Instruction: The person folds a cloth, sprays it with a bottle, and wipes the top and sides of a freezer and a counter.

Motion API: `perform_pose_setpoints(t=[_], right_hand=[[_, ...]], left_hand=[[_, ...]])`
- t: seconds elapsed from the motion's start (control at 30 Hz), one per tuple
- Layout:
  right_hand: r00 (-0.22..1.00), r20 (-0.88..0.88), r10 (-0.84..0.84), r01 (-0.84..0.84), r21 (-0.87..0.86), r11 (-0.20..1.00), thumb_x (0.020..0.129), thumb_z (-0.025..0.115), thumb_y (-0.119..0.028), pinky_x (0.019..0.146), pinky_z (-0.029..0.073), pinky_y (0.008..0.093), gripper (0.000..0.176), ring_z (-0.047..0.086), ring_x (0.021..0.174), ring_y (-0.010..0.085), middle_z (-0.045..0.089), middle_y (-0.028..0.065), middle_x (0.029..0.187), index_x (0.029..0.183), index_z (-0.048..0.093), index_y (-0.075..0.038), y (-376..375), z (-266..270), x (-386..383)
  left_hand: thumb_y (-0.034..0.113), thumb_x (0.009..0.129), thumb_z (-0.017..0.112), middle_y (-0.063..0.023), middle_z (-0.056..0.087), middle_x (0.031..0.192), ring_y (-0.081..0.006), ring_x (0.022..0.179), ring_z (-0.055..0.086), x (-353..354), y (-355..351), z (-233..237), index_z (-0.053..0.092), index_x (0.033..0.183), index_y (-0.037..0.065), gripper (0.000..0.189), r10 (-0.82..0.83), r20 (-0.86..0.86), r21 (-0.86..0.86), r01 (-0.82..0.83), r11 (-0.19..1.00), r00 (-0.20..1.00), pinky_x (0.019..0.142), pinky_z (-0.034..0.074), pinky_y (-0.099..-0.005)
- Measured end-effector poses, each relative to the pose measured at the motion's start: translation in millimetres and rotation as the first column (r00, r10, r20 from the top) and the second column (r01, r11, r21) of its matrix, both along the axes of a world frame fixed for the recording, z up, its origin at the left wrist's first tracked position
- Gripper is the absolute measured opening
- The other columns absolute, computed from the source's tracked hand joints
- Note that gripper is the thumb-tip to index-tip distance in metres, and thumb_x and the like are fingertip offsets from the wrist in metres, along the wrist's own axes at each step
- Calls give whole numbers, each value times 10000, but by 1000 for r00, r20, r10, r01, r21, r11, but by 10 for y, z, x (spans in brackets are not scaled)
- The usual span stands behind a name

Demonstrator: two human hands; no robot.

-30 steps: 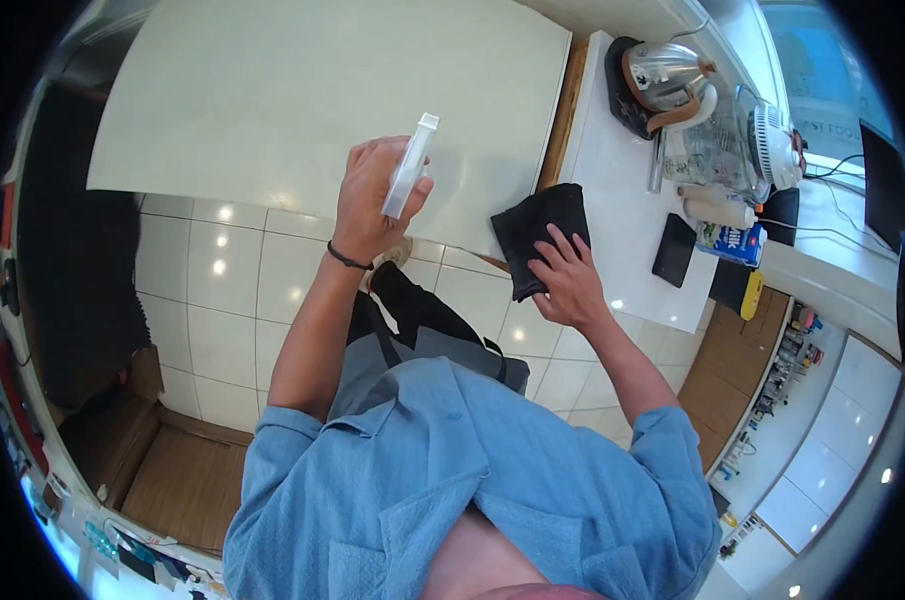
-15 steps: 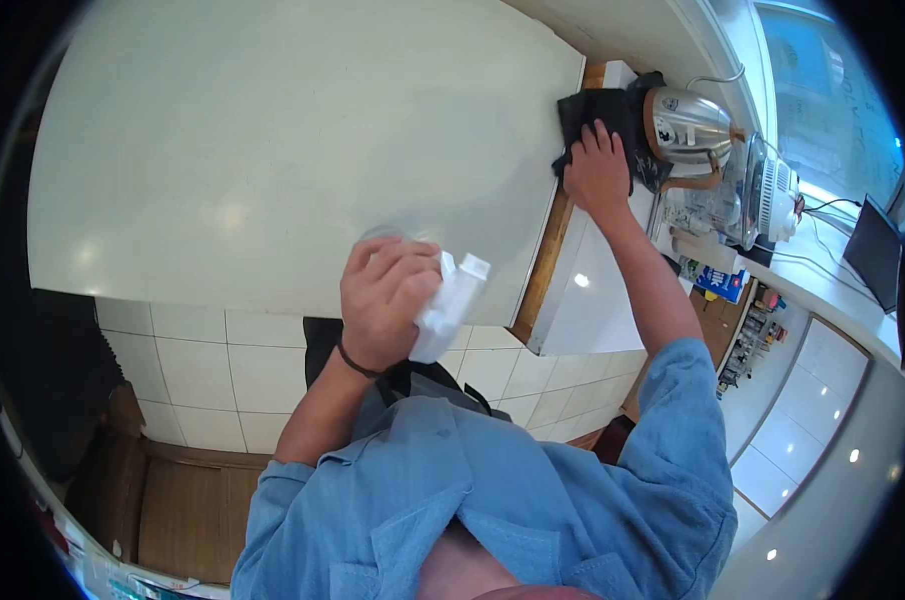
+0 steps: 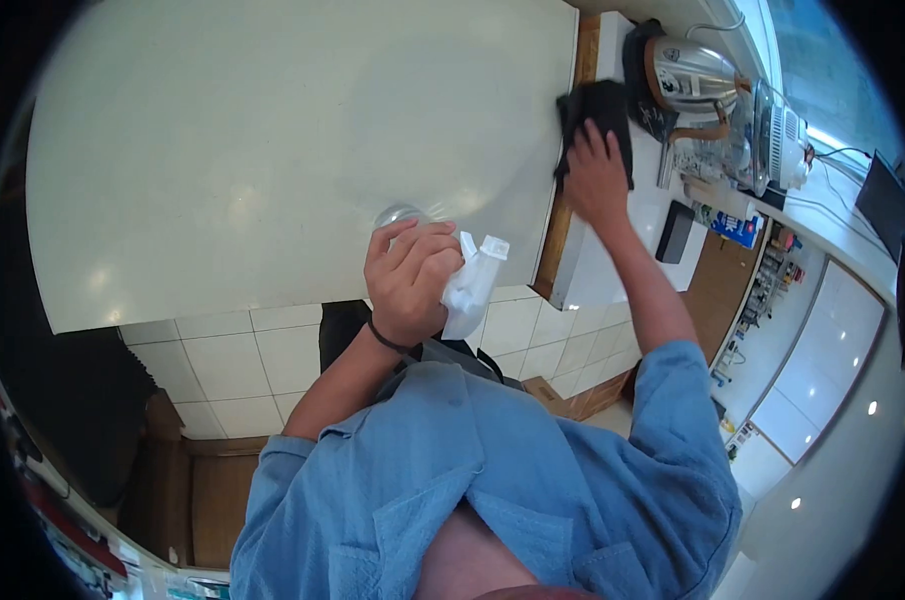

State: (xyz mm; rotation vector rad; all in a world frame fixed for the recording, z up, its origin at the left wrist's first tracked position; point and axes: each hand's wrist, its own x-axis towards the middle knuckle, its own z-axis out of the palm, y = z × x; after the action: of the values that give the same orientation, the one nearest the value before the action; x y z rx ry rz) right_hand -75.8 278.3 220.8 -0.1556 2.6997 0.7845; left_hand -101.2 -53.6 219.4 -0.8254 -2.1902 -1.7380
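Observation:
My left hand [image 3: 410, 283] is closed around a spray bottle [image 3: 476, 285] with a white trigger head; its clear base shows just past my knuckles, over the white table. Part of the bottle is hidden by my fingers. Out to the right, my right hand [image 3: 598, 178] holds a folded black cloth [image 3: 605, 103] down at the wood-edged border of the table, fingers spread over it. My right thumb is out of sight.
A white table [image 3: 243, 150] spans the left and middle. On the right stand a steel kettle [image 3: 695, 75] with a wooden handle, clear glassware [image 3: 738, 150], a blue-and-white carton [image 3: 730, 226] and a flat black phone-like object [image 3: 676, 232].
My right hand and the cloth have slid along the table's border toward my body, away from the kettle. The camera view has shifted, and the black phone-like object now shows beside my forearm.

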Motion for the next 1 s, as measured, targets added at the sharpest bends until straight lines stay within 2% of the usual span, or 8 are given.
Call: perform_pose_setpoints(t=[0.13, 0.23, 0.33, 0.47, 0.7, 0.77, 0.9, 1.0], right_hand=[[988, 144, -52, 64, -85, 994, 789, 589, -218, 1194, 216, 501, 392, 340, 1439, 306, 581, 141, 1348, 1111, 682, -15, -487, 138, 889], [946, 312, -89, 151, -181, 972, 778, 618, -221, 1205, 192, 496, 391, 332, 1447, 295, 580, 125, 1334, 1116, 669, -30, -769, 342, 1432], [952, 286, -107, 214, -375, 902, 783, 620, -216, 1206, 196, 488, 348, 327, 1450, 276, 555, 125, 1365, 1070, 673, -26, -889, 528, 1701], [963, 245, -116, 198, -346, 917, 777, 635, -232, 1201, 193, 503, 341, 329, 1451, 264, 559, 122, 1346, 1057, 667, -41, -742, 473, 1414], [996, -90, -22, 15, -83, 996, 801, 596, -204, 1177, 231, 522, 212, 387, 1416, 284, 626, 118, 1247, 923, 688, -57, -29, 24, 181], [922, -384, 46, -73, -56, 996, 820, 576, -187, 1166, 267, 487, 233, 399, 1409, 282, 630, 127, 1282, 971, 684, -47, 281, -95, -279], [771, -628, -108, 54, -105, 993, 852, 531, -154, 1069, 393, 501, 240, 586, 1193, 392, 667, 247, 1123, 952, 669, 17, 200, -258, -938], [530, -736, -421, 208, -368, 906, 830, 585, -145, 1008, 441, 485, 307, 597, 1150, 385, 658, 208, 1136, 1083, 609, 27, -440, -235, -902]], left_hand=[[46, 764, 655, -40, 678, 837, -234, 905, 707, -10, 2, 28, 556, 859, 102, 148, -5, 12, 11, 5, 1000, 1000, 851, 484, -422], [138, 681, 834, -98, 683, 861, -273, 887, 705, -22, -35, -26, 503, 932, 89, 418, -63, -43, -35, 62, 998, 997, 860, 488, -453], [71, 673, 807, -99, 684, 874, -269, 886, 704, -5, -22, -69, 503, 935, 85, 401, -63, -54, -34, 61, 998, 997, 865, 495, -449], [3, 670, 759, -104, 687, 905, -262, 881, 703, -5, -34, -76, 499, 962, 84, 399, -66, -61, -57, 63, 996, 996, 872, 504, -458], [-12, 738, 698, -135, 689, 956, -309, 852, 682, 10, 7, -4, 507, 1013, 64, 343, -64, -40, -83, 61, 995, 997, 893, 498, -490], [5, 698, 715, -116, 686, 941, -284, 885, 686, 26, 11, 11, 519, 977, 75, 348, -39, -18, -124, 37, 992, 999, 883, 498, -485], [19, 788, 675, -140, 685, 974, -222, 868, 662, 131, -73, -43, 536, 1066, 10, 312, -1, 128, -269, 36, 963, 992, 854, 512, -390], [50, 869, 644, -153, 672, 1044, -168, 896, 645, 182, -142, -215, 539, 1146, -34, 307, 7, 170, -227, 32, 973, 986, 825, 518, -311]])
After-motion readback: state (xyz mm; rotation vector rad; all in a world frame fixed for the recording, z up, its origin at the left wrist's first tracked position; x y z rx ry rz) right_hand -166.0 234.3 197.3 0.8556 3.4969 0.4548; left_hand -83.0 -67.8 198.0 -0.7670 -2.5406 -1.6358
